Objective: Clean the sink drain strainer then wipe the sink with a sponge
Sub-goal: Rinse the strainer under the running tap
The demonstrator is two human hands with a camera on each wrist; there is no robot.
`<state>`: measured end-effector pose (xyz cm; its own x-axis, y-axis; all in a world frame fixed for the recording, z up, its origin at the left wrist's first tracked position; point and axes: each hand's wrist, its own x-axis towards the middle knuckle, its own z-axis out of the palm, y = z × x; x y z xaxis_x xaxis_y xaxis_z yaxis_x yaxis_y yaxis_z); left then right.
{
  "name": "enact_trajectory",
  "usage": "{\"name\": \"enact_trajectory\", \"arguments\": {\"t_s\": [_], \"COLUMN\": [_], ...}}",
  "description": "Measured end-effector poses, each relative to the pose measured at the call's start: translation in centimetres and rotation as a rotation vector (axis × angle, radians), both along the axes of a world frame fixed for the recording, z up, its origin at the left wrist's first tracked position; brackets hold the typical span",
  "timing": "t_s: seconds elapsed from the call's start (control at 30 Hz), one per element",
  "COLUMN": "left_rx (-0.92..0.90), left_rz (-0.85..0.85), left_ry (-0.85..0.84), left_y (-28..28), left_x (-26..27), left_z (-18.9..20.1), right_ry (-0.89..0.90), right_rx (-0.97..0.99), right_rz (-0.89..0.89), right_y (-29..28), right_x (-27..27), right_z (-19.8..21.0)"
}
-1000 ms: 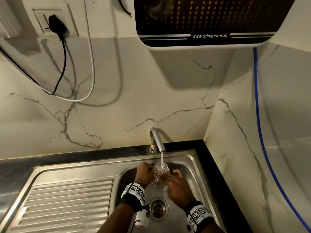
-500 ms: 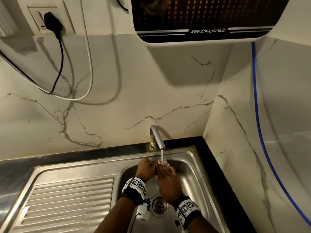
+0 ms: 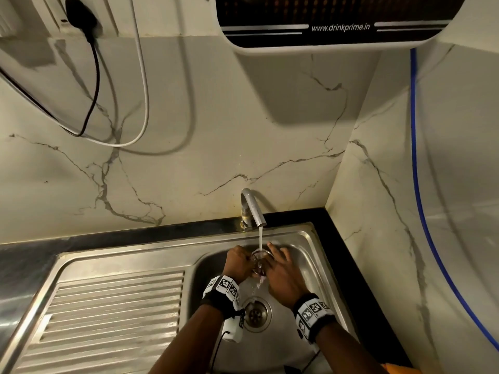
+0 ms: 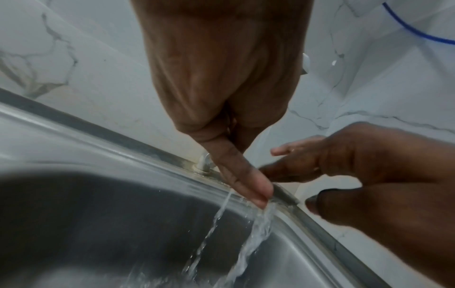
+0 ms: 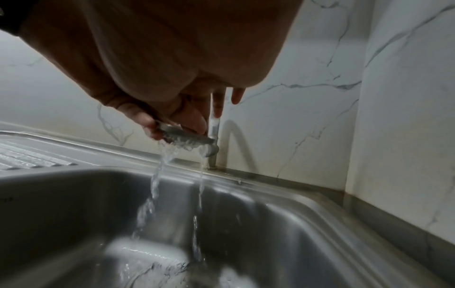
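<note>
The round metal drain strainer (image 3: 259, 254) is held under the running tap (image 3: 252, 209), over the steel sink basin (image 3: 305, 268). My left hand (image 3: 249, 261) is curled and pinches its left edge. My right hand (image 3: 272, 259) has its thumb under the strainer and its fingers spread over the right side. The left wrist view shows a left fingertip (image 4: 258, 193) on the strainer rim (image 4: 285, 193), with water running off. From the right wrist, water pours through the strainer (image 5: 187, 135) into the basin. No sponge is in view.
The open drain hole (image 3: 255, 314) lies in the basin floor below my hands. A ribbed drainboard (image 3: 108, 314) stretches to the left. Marble walls close the back and right. A water purifier (image 3: 337, 20), cables (image 3: 91, 85) and a blue tube (image 3: 415, 157) hang above.
My right hand moved from beside the strainer to over it, then spread its fingers along the right side. Both hands stayed under the running tap.
</note>
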<state>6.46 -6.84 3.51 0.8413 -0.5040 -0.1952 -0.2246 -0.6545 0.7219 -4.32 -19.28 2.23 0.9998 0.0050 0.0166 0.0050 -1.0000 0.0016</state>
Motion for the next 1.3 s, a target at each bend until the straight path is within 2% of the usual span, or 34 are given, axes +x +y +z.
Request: {"name": "enact_trajectory", "arguments": {"t_s": [0.1,0.23,0.33,0.4,0.47,0.53,0.63,0.8,0.97,1.13,1.2,1.3], "left_rx": [-0.023,-0.019,-0.024,-0.029,-0.038,-0.026,-0.023,-0.030,-0.036,-0.018,-0.016,-0.076], "left_rz": [0.014,0.009,0.008,0.019,0.038,0.043,0.045,0.036,0.049,0.027,0.007,0.046], "left_ry": [0.079,0.087,0.082,0.104,0.104,0.087,0.070,0.046,0.071,0.079,0.044,0.040], "left_y": [0.2,1.1,1.5,1.5,1.2,0.9,0.2,-0.2,1.2,0.5,-0.2,-0.9], "left_x": [0.6,0.3,0.1,-0.2,-0.5,-0.6,-0.1,0.3,0.2,-0.2,-0.2,0.2], "left_z": [-0.8,-0.1,-0.1,-0.4,-0.8,-0.7,-0.8,-0.9,-1.3,-2.2,-1.9,-1.2], "right_ry": [-0.032,-0.029,-0.042,-0.117,-0.174,-0.152,-0.072,-0.111,-0.065,-0.084,-0.051,-0.048], "right_rx": [0.156,0.326,0.255,0.218,0.110,0.066,0.159,0.421,0.257,0.079,0.109,0.267], "right_rz": [-0.067,-0.075,0.026,0.039,-0.007,-0.066,-0.106,-0.181,0.007,-0.080,-0.122,-0.132], "right_y": [1.7,2.5,1.6,0.7,-0.3,-0.8,0.4,3.4,1.1,-1.3,-1.0,0.5], "right_x": [0.2,-0.8,-2.3,-2.8,-2.6,-2.2,-1.1,-0.7,-3.0,-3.0,-2.2,-1.3], "right_z": [-0.7,-1.4,-1.6,-0.8,-0.1,0.5,0.0,-1.6,-2.3,-0.3,-0.2,-0.6]}}
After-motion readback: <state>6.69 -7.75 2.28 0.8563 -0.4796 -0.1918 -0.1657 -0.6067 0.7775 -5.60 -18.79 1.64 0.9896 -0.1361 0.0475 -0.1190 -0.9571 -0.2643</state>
